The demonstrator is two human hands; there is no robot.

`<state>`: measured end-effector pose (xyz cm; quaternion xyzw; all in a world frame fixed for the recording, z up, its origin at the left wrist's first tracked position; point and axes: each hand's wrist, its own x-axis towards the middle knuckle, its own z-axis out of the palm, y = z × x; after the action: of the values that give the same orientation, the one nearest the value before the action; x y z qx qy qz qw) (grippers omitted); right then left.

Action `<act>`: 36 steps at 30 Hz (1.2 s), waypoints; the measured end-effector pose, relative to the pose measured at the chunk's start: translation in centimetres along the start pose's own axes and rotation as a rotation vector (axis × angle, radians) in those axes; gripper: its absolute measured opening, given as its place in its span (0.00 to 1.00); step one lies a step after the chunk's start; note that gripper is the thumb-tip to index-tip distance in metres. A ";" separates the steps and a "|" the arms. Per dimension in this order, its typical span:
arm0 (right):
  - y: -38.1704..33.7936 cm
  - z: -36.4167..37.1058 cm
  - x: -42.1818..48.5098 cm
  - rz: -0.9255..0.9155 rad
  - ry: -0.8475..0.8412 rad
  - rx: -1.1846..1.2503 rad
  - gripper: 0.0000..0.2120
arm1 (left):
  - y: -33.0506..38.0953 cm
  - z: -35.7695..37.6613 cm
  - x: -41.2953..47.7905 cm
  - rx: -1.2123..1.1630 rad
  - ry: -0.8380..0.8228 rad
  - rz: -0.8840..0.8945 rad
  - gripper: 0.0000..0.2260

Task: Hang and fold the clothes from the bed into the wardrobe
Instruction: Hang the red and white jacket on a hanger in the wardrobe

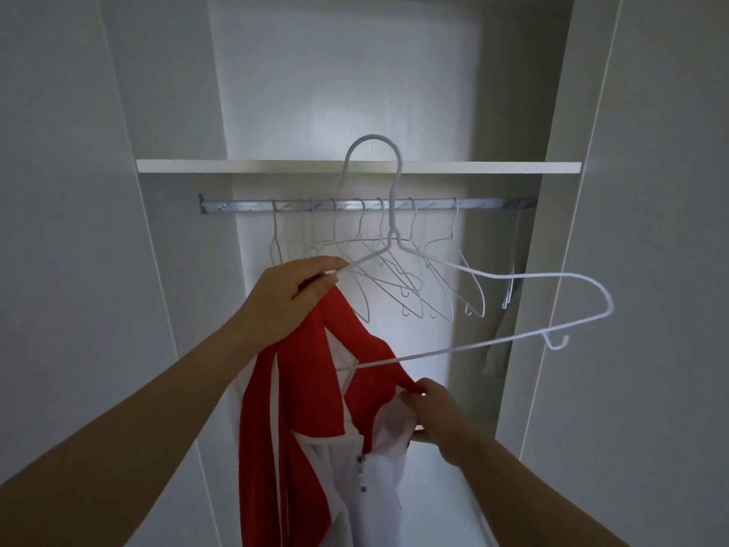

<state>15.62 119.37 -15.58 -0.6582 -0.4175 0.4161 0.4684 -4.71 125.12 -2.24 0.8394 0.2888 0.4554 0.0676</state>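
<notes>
The white wardrobe (355, 92) stands open. The left hand (292, 298) grips one end of a white hanger (394, 236) and the red and white top (292, 408) under it. Lower down, the right hand (434, 412) pinches the top's neck. I think it should stretch the neck over the hanger's free end, then hook it on the rail (493, 202) above both hands.

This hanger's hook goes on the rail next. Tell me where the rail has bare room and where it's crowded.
Two bare stretches of the rail: from its left bracket to the first empty hanger, and between the last of that bunch and the hangers at the right end. The middle is crowded with hooks.
</notes>
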 end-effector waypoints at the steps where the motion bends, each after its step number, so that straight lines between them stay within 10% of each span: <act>1: 0.0 -0.3 0.1 0.020 -0.006 0.075 0.03 | -0.6 -0.3 -0.3 -0.008 -0.016 -0.029 0.14; 11: -1.6 -1.4 0.5 0.110 -0.042 0.667 0.05 | -4.7 -1.1 -2.7 -0.357 -0.001 -0.397 0.13; 18: -4.9 -3.7 0.6 0.062 0.050 0.969 0.36 | -5.3 -0.6 -3.8 -0.293 -0.003 -0.401 0.12; 27: -7.0 -6.2 -0.9 -0.175 0.283 1.189 0.34 | -5.4 0.7 -4.1 -0.259 -0.004 -0.390 0.14; 36: -8.8 -7.1 -0.2 -0.350 0.529 0.710 0.25 | -3.2 3.1 -3.3 -0.331 0.017 -0.388 0.08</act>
<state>20.80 119.11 -5.55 -0.4607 -0.2206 0.2659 0.8176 -4.95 126.42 -7.62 0.7420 0.3664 0.4820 0.2879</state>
